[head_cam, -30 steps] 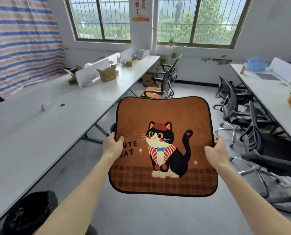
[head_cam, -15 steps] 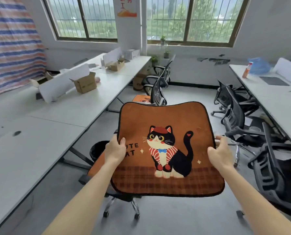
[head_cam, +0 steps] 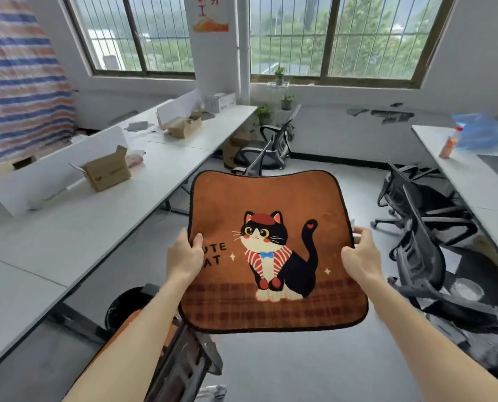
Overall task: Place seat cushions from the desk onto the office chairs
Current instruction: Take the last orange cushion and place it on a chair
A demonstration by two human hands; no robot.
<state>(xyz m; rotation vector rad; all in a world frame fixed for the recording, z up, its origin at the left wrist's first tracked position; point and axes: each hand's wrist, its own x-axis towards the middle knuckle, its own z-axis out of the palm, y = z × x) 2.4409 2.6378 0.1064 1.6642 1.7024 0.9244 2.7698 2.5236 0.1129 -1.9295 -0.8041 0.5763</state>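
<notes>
Both hands pinch the cat-print cushion (head_cam: 273, 250) by its side edges, left hand (head_cam: 184, 256) and right hand (head_cam: 361, 256) level, keeping it flat and face-up in the air, probably for laying squarely on a chair (head_cam: 259, 153) beyond it

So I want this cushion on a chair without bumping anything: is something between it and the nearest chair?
Nothing visible. Left hand and right hand hold the cat cushion in the air; the chair below-left already shows an orange pad; the black chairs sit right.
</notes>
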